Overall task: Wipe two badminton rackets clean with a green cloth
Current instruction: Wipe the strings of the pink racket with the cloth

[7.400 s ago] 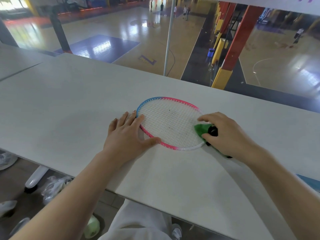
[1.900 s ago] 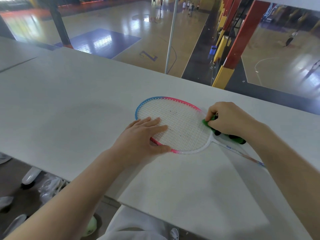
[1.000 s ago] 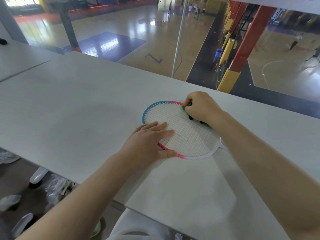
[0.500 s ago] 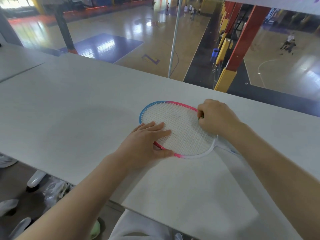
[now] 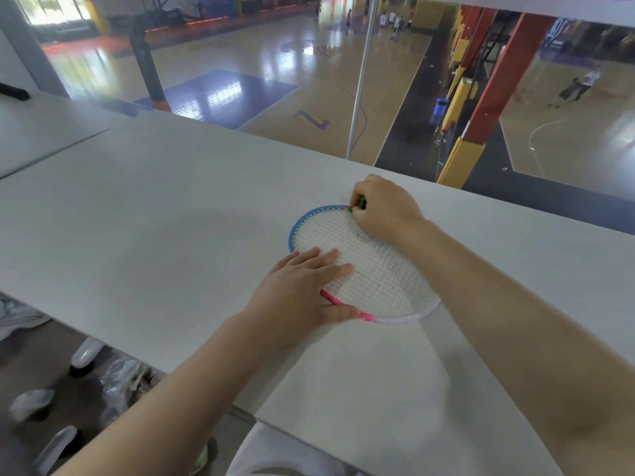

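Now the right hand [image 5: 385, 211], its grip bunched around the small green cloth [image 5: 359, 204], works the far rim of the blue-and-pink-framed, white-strung badminton racket [image 5: 378, 269]; the flat, open left hand [image 5: 302, 293] pins the near rim to the pale grey counter [image 5: 154, 218].

grey table [image 5: 144, 235], blue bin [image 5: 441, 106], red pillar [image 5: 502, 68]

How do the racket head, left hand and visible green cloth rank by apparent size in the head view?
1. Racket head, largest.
2. Left hand, though it is nearer the camera.
3. Green cloth, only a scrap showing from the right hand.
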A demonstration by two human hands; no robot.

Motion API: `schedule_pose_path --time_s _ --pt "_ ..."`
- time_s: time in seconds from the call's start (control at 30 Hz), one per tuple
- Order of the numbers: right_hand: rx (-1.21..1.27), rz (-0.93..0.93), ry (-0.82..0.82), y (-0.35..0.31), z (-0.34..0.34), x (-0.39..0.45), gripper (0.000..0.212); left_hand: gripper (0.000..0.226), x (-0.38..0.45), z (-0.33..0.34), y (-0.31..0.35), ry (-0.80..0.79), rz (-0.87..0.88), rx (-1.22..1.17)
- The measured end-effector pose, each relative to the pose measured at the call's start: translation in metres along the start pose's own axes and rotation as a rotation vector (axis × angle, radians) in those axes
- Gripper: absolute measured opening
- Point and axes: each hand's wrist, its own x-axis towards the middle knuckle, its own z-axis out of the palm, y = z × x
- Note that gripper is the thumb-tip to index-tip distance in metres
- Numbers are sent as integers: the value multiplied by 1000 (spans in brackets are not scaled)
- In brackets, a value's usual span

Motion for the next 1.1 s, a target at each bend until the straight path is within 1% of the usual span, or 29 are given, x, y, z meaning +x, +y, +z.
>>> schedule_pose_path --time_s 0.3,0.47,0.67,0.73,0.83,0.9,0.97,1.1 --pt "-44 317 -178 29 -36 -35 6 76 -1 -3 5 -2 5 77" --pt "-114 416 -247 36 -49 -58 5 77 -1 -4 5 -16 -3 76" --pt "-86 476 -337 35 -67 -79 8 79 0 0 2 -12 -8 32" --pt "-47 467 -275 37 -70 -87 10 78 0 0 2 -10 -11 27" --pt "16 441 -92 48 -71 -106 11 78 0 2 2 -12 -23 8" --pt "-29 402 1 64 -71 -118 10 83 0 3 1 -28 -23 1" --pt "-102 365 26 81 -69 -129 10 91 0 5 -1 -33 -10 20" --pt "-186 347 38 100 -69 -152 10 89 -2 7 -4 5 12 46"
